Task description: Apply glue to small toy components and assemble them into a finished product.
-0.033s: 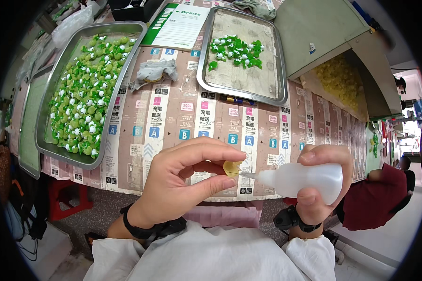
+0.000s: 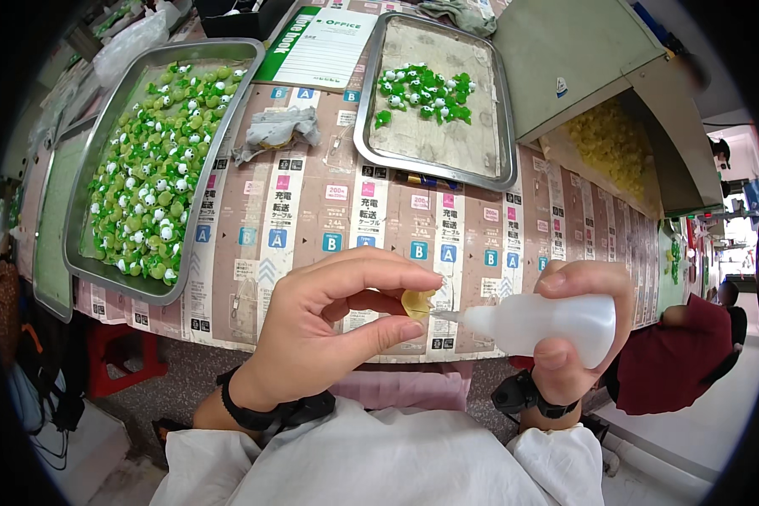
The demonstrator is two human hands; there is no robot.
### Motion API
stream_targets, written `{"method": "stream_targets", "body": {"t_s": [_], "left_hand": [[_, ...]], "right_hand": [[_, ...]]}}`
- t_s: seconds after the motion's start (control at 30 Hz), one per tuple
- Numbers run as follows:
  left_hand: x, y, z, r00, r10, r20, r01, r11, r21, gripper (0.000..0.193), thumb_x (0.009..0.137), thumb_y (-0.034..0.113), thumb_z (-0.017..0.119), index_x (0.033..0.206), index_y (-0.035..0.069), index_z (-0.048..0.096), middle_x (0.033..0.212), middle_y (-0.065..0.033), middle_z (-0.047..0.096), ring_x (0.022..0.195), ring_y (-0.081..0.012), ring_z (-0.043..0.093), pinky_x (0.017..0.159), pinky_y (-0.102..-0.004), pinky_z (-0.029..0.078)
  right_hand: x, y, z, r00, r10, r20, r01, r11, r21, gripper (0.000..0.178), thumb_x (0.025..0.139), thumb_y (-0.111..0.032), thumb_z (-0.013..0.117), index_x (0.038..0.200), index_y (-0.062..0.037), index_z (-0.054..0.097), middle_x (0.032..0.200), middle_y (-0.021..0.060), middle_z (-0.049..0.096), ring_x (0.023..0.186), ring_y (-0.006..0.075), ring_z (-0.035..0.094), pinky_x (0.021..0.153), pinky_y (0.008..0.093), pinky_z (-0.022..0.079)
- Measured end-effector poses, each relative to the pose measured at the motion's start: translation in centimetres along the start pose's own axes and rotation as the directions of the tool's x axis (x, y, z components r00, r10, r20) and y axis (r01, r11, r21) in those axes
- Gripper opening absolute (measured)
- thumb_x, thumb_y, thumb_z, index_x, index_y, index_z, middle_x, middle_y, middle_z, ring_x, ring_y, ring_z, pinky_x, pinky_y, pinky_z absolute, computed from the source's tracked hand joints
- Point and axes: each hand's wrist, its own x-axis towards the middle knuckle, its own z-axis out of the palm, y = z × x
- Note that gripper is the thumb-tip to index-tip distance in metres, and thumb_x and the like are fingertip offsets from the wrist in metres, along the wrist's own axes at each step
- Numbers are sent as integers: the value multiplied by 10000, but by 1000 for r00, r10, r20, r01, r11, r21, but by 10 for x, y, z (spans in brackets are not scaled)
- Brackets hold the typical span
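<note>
Between thumb and fingers, my left hand (image 2: 337, 316) pinches a small yellow translucent piece (image 2: 415, 304), rounded in shape. My right hand (image 2: 594, 325) is wrapped round a white translucent squeeze bottle (image 2: 552, 322), lying sideways with its thin nozzle (image 2: 447, 316) pointing left. The nozzle's tip is at the yellow piece's edge; whether it touches I cannot tell. Both hands hover over the near edge of the table. Beyond them, a metal tray (image 2: 371, 156) holds a small cluster of green and white figures (image 2: 426, 91).
At the left, a metal tray (image 2: 253, 52) is filled with green and white pieces. A crumpled grey cloth (image 2: 280, 131) and a notebook (image 2: 320, 51) lie between the trays. A beige open-fronted box (image 2: 573, 51) at the right holds yellow pieces (image 2: 607, 143). Another person (image 2: 675, 354) sits at the right.
</note>
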Motion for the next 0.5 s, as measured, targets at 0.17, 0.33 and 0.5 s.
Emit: {"method": "stream_targets", "body": {"t_s": [0.17,0.33,0.5], "left_hand": [[0,1,0,999,-48,9,49,995,-88,334,710,-100,660,1030,-50,581,1028,-166,586,933,-191,587,775,-262,523],[-1,1,0,996,-84,17,86,984,-158,339,712,-99,661,1036,-56,572,1037,-173,584,949,-204,594,789,-273,527],[-2,2,2,989,-146,11,145,966,-216,357,709,-100,665,1046,-62,557,1032,-175,587,970,-220,596,819,-299,528]], "right_hand": [[0,1,2,1000,-3,-9,3,1000,14,421,681,-204,747,971,20,540,899,115,579,762,182,580,660,271,469],[0,5,5,998,-23,-58,26,998,59,425,690,-219,742,970,27,539,889,116,581,760,174,582,640,261,473],[-6,7,2,998,-23,-56,25,999,35,433,694,-218,742,981,32,535,875,120,582,703,169,582,603,251,470]]}}
